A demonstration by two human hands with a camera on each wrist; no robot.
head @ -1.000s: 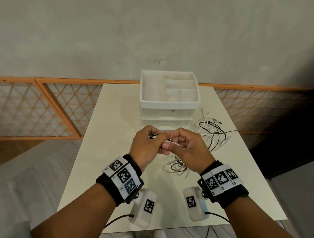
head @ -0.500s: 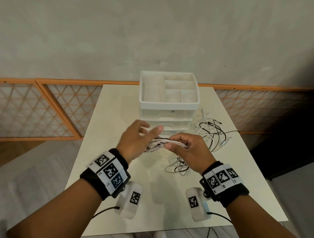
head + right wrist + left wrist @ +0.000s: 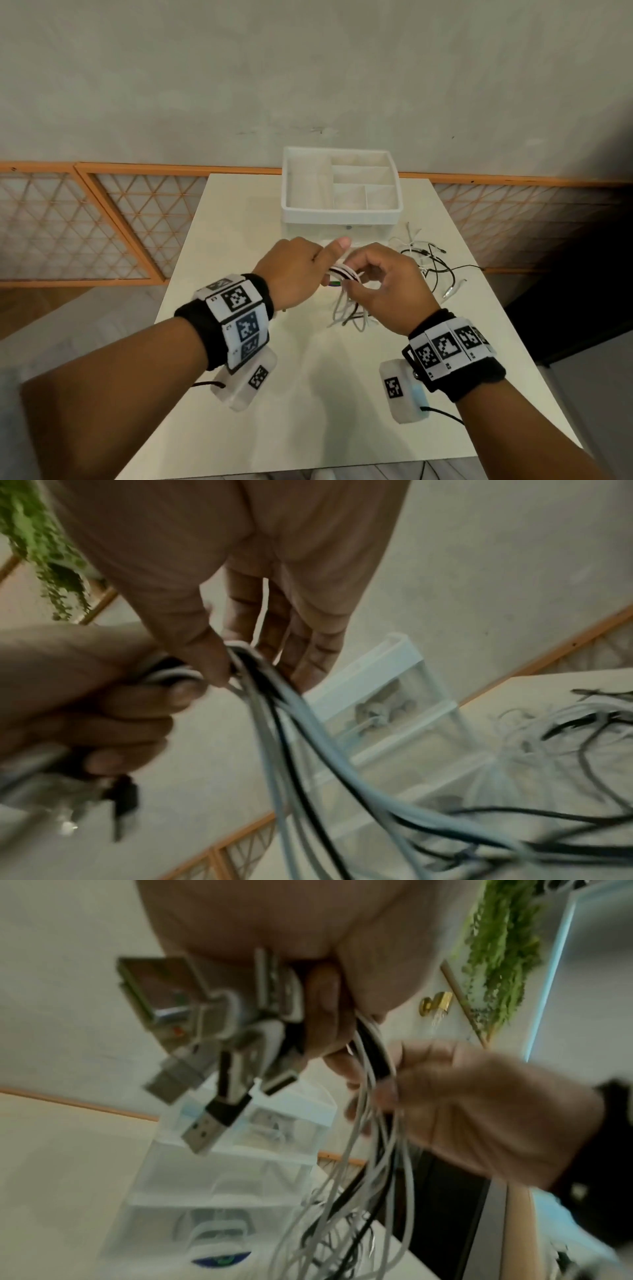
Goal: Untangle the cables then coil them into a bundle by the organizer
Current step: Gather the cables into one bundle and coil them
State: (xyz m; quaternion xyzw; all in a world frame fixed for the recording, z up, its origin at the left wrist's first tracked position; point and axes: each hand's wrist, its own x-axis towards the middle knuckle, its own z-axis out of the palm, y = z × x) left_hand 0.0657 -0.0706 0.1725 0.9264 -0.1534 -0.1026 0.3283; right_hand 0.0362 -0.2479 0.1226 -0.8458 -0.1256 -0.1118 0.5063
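Since half a second ago my left hand [image 3: 297, 270] has closed back in on the cables [image 3: 343, 274]; it was spread open beside them, now its fingers curl round the plug ends and the thumb sticks up. Left wrist view confirms: the plugs [image 3: 219, 1047] fan out past the fingers [image 3: 323, 1010], several silver USB ends, one in a black shell.

My right hand [image 3: 383, 291] is just beside the left, nearly touching it. It pinches the same strands between thumb and forefinger; the other fingers hang loosely curled. Right wrist view shows the strands looping over that pinch.

White and black strands hang from both hands down to the table [image 3: 239, 219] under the right palm. They then run away to the right into a loose pile [image 3: 428, 260] on the tabletop, beyond the right hand.

White organizer [image 3: 340, 209] stands just past my fingertips, at the far edge of the table; top tray split into compartments, clear drawers below. Drawer contents too blurred to read.
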